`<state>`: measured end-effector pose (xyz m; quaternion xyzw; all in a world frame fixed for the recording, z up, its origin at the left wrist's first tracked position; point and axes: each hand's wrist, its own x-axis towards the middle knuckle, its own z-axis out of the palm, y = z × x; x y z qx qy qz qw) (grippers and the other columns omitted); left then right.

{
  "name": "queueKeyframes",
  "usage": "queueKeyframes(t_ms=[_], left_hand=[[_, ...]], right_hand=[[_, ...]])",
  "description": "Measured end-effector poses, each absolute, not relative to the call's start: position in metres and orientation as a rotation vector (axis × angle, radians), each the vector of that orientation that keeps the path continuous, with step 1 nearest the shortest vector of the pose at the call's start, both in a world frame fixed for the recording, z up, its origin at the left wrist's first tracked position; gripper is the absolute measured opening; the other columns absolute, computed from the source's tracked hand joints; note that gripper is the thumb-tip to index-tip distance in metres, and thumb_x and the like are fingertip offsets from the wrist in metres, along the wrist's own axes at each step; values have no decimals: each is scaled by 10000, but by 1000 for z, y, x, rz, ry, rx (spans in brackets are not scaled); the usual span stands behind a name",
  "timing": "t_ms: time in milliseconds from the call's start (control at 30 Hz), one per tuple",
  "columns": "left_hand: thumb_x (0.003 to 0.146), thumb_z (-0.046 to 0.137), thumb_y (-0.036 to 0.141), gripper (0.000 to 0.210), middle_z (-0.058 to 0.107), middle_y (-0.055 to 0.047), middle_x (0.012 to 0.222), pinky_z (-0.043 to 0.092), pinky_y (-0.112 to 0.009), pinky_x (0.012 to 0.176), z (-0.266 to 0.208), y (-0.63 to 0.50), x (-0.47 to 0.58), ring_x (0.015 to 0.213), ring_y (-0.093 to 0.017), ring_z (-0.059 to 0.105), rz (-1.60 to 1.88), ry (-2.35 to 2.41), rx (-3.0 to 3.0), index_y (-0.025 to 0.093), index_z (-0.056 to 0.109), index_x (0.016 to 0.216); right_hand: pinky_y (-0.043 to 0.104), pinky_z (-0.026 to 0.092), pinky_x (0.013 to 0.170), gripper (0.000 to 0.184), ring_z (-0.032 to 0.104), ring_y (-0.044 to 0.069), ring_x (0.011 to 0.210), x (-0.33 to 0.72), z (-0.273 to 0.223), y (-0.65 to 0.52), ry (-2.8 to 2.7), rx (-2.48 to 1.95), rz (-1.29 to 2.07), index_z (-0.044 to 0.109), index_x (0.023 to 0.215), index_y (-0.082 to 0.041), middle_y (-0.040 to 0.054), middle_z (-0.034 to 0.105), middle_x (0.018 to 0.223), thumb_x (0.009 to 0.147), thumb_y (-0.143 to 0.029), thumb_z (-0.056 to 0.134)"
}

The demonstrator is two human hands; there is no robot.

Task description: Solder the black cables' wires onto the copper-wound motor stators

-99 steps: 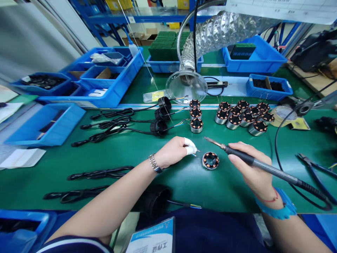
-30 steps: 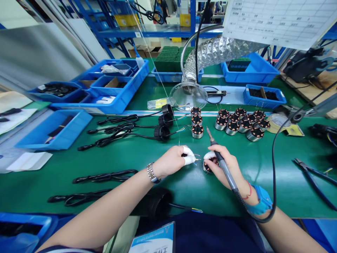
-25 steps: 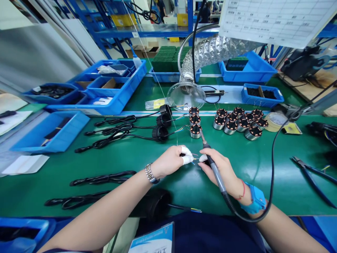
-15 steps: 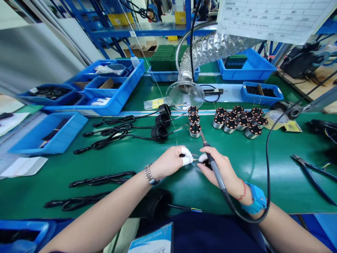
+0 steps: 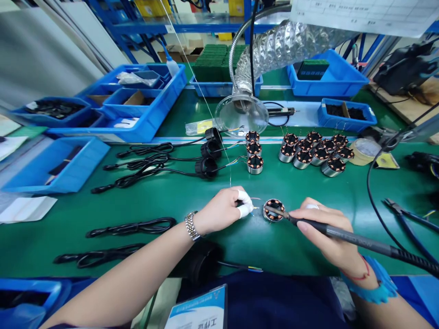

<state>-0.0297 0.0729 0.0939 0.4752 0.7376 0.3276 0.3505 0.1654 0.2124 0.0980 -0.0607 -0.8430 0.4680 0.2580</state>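
My right hand is closed round a soldering iron, whose tip reaches left over a motor stator with copper windings. Whether the tip touches it, I cannot tell. White finger covers are on the fingers of my left hand, which pinches thin coloured wires just left of that stator. A thin strand of wire hangs down to the left hand from above. Just behind the hands, three more stators stand in a row, with wires running to black caps on coiled cables.
A group of stators stands at the back right. Cutting pliers lie at the right. A clear fume hood hangs behind the stators. More black cables lie at the left, near a blue bin.
My right hand has let go of the stator and moved right. The soldering iron has swung from pointing away to pointing left, over that stator. My left hand has barely moved.
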Motion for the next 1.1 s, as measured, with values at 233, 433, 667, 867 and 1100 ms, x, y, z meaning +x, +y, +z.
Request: queueKeyframes(t_ms=[233,433,667,867,1100], left_hand=[[703,524,172,91,545,-6,730,404,-234,627,95,73,-31,659,-114,507,823,1921,1236,147,591,646],[701,526,166,87,553,-8,742,410,-244,651,95,74,-30,669,-118,519,811,1926,1242,149,591,646],[699,526,158,86,551,-6,742,408,-235,641,98,76,-29,663,-116,518,793,1939,1245,150,587,639],[695,531,164,86,546,-3,746,396,-222,608,99,77,-30,644,-107,506,776,1952,1228,146,585,630],[692,532,171,92,542,-2,736,386,-217,576,99,77,-29,614,-100,487,793,1948,1216,147,588,623]], right_hand=[[293,427,606,251,518,144,681,163,94,212,-2264,-209,1370,641,945,-216,25,617,751,746,-86,558],[281,421,588,250,517,136,661,161,94,212,-2251,-208,1392,641,951,-220,16,609,715,748,-98,562],[281,424,584,234,523,137,659,160,94,210,-2261,-209,1402,641,948,-218,19,611,715,753,-117,560],[284,428,570,203,529,143,644,161,96,211,-2280,-206,1381,647,932,-211,23,611,689,759,-151,558],[294,425,573,215,517,146,647,161,93,213,-2265,-196,1385,639,948,-211,29,606,699,764,-138,554]])
